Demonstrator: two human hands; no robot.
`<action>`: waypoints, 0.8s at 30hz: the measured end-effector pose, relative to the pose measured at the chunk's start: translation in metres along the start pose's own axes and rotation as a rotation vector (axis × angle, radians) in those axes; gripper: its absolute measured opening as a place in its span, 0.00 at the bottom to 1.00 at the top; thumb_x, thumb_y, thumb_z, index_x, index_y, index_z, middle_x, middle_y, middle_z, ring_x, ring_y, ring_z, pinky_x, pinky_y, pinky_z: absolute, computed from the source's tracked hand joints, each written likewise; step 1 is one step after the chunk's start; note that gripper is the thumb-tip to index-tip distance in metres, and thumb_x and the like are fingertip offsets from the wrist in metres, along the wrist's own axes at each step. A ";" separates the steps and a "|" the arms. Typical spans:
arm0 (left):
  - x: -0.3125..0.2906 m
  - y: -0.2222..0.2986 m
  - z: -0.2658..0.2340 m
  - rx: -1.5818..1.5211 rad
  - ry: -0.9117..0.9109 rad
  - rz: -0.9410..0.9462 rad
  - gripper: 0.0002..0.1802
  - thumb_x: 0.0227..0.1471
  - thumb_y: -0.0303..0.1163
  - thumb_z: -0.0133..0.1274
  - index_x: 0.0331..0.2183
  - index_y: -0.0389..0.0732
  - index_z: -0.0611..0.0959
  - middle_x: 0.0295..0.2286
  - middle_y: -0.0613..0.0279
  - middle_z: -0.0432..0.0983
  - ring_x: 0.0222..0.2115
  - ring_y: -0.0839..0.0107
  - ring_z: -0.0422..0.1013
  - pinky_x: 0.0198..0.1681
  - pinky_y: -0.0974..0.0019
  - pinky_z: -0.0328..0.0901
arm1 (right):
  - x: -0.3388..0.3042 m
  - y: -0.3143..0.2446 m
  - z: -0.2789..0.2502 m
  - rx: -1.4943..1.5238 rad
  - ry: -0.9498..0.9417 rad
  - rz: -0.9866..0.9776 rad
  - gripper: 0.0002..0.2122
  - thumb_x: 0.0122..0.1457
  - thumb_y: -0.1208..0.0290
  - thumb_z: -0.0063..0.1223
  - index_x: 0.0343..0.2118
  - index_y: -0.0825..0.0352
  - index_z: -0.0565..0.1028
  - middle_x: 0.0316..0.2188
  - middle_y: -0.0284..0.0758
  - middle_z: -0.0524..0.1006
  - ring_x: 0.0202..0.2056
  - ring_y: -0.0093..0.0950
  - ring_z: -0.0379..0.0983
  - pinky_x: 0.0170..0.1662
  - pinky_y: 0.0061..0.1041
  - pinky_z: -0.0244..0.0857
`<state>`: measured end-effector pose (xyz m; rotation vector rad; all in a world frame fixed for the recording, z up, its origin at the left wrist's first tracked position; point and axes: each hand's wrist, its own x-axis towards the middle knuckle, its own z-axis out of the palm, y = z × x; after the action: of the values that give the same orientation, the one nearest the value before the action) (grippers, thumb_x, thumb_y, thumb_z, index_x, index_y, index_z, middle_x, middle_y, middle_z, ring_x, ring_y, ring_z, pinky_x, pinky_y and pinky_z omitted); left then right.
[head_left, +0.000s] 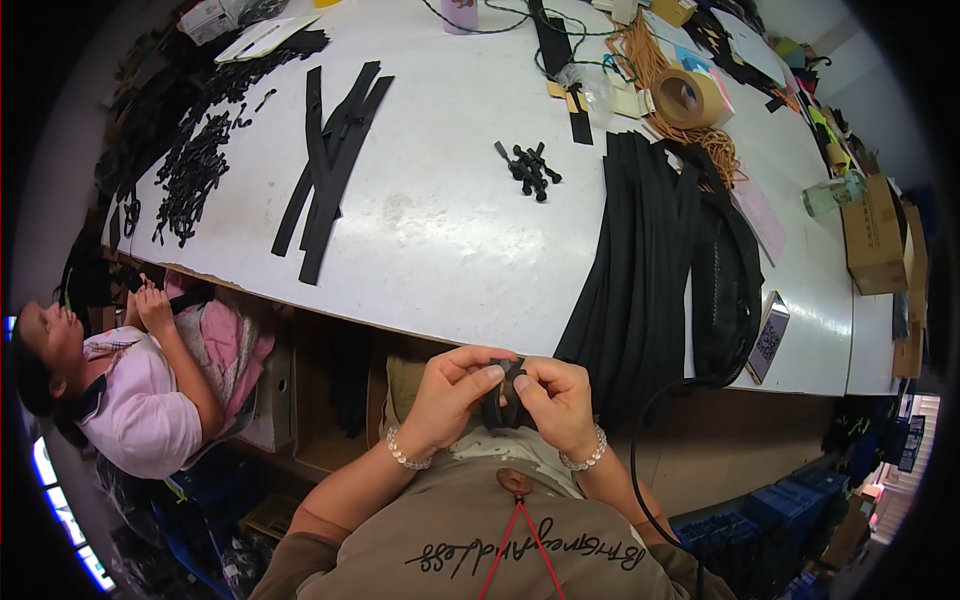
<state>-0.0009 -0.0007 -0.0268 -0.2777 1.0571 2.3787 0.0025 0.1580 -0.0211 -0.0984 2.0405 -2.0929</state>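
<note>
My left hand and my right hand meet just below the table's near edge, both pinching a short black zipper strip between thumbs and fingers. The strip's upper end, perhaps with a slider, is mostly hidden by my fingertips. A thick bundle of long black zipper strips lies on the white table just right of my hands and droops over its edge. A small heap of black zipper sliders sits farther back, mid-table.
Several flat black strips lie at the back left beside a spread of small black parts. A tape roll, orange cord, a phone and cardboard boxes sit to the right. Another person sits at left.
</note>
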 end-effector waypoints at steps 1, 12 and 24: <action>0.000 0.000 0.000 0.001 -0.003 0.001 0.11 0.50 0.23 0.49 0.39 0.31 0.76 0.28 0.62 0.75 0.25 0.80 0.69 0.30 0.77 0.66 | 0.000 0.000 0.000 -0.001 0.001 -0.003 0.08 0.52 0.79 0.46 0.16 0.71 0.68 0.15 0.27 0.69 0.16 0.11 0.56 0.18 0.14 0.50; 0.002 -0.002 0.002 0.074 0.010 0.071 0.09 0.49 0.21 0.49 0.37 0.32 0.76 0.27 0.62 0.74 0.24 0.80 0.69 0.29 0.77 0.65 | 0.003 -0.007 0.003 0.142 -0.004 0.048 0.09 0.53 0.79 0.45 0.16 0.71 0.68 0.16 0.28 0.71 0.19 0.10 0.60 0.20 0.13 0.54; 0.001 0.006 -0.001 0.154 -0.032 0.056 0.08 0.48 0.21 0.50 0.35 0.33 0.76 0.27 0.60 0.74 0.25 0.77 0.69 0.30 0.75 0.66 | 0.008 -0.008 -0.003 0.043 -0.097 0.038 0.10 0.52 0.79 0.46 0.15 0.70 0.65 0.14 0.28 0.70 0.17 0.10 0.60 0.18 0.14 0.53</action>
<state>-0.0054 -0.0043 -0.0238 -0.1553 1.2405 2.3267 -0.0067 0.1599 -0.0140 -0.1494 1.9254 -2.0663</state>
